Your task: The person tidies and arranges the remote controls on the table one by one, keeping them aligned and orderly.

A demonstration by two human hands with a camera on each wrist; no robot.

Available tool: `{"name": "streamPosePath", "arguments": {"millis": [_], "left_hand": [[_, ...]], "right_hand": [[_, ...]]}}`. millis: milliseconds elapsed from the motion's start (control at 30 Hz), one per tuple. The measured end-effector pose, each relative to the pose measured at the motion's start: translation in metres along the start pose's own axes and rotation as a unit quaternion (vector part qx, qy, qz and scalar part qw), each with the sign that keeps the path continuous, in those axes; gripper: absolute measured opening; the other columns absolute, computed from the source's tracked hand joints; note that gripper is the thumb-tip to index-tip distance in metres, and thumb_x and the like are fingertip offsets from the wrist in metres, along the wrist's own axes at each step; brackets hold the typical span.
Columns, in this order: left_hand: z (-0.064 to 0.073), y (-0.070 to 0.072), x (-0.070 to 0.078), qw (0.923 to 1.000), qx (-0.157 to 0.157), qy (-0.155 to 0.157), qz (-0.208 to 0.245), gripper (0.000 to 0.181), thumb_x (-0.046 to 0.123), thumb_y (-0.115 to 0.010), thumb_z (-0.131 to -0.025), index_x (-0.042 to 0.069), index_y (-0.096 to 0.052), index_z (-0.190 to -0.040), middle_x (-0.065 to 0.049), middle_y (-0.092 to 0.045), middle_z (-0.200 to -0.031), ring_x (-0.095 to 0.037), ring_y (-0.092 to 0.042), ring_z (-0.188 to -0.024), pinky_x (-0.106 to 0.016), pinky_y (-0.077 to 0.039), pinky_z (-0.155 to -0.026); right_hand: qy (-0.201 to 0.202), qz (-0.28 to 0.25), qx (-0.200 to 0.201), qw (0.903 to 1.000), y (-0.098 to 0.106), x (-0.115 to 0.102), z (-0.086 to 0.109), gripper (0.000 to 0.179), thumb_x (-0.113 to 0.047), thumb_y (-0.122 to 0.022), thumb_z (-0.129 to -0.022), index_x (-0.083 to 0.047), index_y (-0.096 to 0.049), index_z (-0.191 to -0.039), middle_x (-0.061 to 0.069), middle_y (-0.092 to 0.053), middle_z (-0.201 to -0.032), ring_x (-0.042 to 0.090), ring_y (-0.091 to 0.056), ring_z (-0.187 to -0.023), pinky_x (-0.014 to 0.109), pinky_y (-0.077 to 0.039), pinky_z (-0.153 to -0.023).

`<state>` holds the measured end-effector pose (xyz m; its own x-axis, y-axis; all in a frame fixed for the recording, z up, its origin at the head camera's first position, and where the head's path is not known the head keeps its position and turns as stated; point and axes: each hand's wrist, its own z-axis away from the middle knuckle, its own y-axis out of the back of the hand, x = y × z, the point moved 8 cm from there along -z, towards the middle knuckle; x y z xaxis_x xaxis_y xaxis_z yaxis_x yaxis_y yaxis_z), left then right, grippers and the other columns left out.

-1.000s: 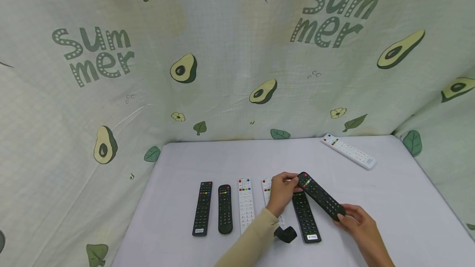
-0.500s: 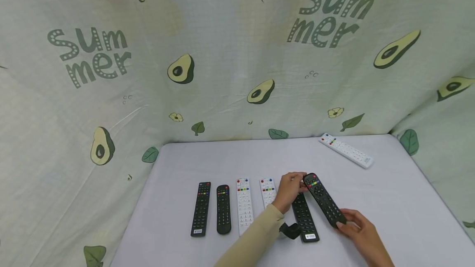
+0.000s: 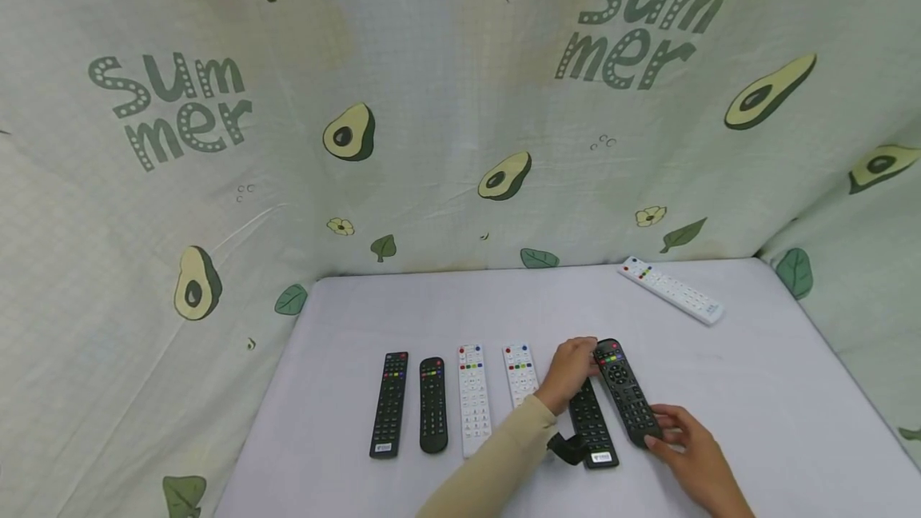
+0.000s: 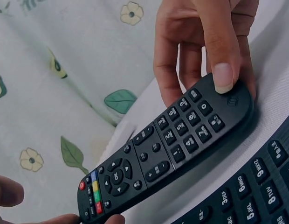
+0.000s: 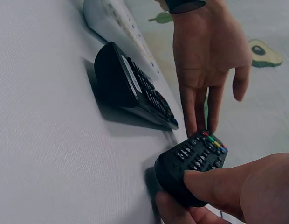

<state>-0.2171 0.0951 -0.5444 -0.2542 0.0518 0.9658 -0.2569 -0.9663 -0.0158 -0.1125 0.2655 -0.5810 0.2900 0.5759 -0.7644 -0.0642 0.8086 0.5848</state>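
A black remote (image 3: 624,392) sits low over the white table (image 3: 755,390), just right of a row of several remotes and slightly slanted to it. My right hand (image 3: 683,454) pinches its bottom end, thumb (image 4: 223,70) on top and fingers under it. My left hand (image 3: 572,370) touches its top end with straight fingertips (image 5: 200,116); the thumb stands apart. In the left wrist view the remote (image 4: 168,154) runs diagonally, coloured buttons at lower left. In the right wrist view its near end (image 5: 193,163) is under my thumb.
The row holds two black remotes (image 3: 389,404) (image 3: 433,404), two white ones (image 3: 473,398) (image 3: 520,374) and a black one (image 3: 592,422) next to the held one. Another white remote (image 3: 672,290) lies at the back right. An avocado-print cloth (image 3: 432,142) walls the table.
The held black remote has swung from a strong diagonal to nearly parallel with the row and come lower. My left hand has shifted right with its top end, and its fingers have straightened.
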Motion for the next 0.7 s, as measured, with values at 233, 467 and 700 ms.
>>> {"name": "streamPosePath", "arguments": {"millis": [233,467,700], "left_hand": [[0.003,-0.006,-0.002,0.999,-0.023,0.013,-0.035,0.05,0.03,-0.047,-0.109,-0.003,-0.058,-0.145,-0.016,-0.06,-0.147,-0.035,-0.066,-0.126,-0.045,-0.054,-0.108],[0.003,-0.011,-0.005,0.9975,-0.028,0.015,-0.063,0.051,0.033,-0.049,-0.108,0.0,-0.057,-0.147,-0.014,-0.063,-0.142,-0.028,-0.068,-0.117,-0.045,-0.056,-0.105],[0.009,-0.014,-0.004,0.9959,-0.03,0.023,-0.082,0.052,0.033,-0.048,-0.108,0.002,-0.056,-0.149,-0.012,-0.064,-0.14,-0.025,-0.068,-0.111,-0.044,-0.056,-0.102]], "right_hand": [[0.014,0.04,0.017,0.9989,-0.002,-0.008,0.003,0.054,-0.002,-0.077,-0.09,0.011,-0.054,-0.137,0.025,-0.067,-0.116,0.041,-0.07,-0.105,0.059,-0.057,-0.094],[0.028,0.062,0.025,0.9974,0.0,-0.012,0.006,0.055,0.0,-0.076,-0.091,0.012,-0.054,-0.139,0.028,-0.067,-0.116,0.046,-0.069,-0.107,0.062,-0.056,-0.093],[0.044,0.074,0.027,0.9959,0.001,-0.016,0.007,0.055,0.002,-0.076,-0.091,0.014,-0.053,-0.14,0.03,-0.067,-0.117,0.044,-0.069,-0.106,0.06,-0.057,-0.094]]}}
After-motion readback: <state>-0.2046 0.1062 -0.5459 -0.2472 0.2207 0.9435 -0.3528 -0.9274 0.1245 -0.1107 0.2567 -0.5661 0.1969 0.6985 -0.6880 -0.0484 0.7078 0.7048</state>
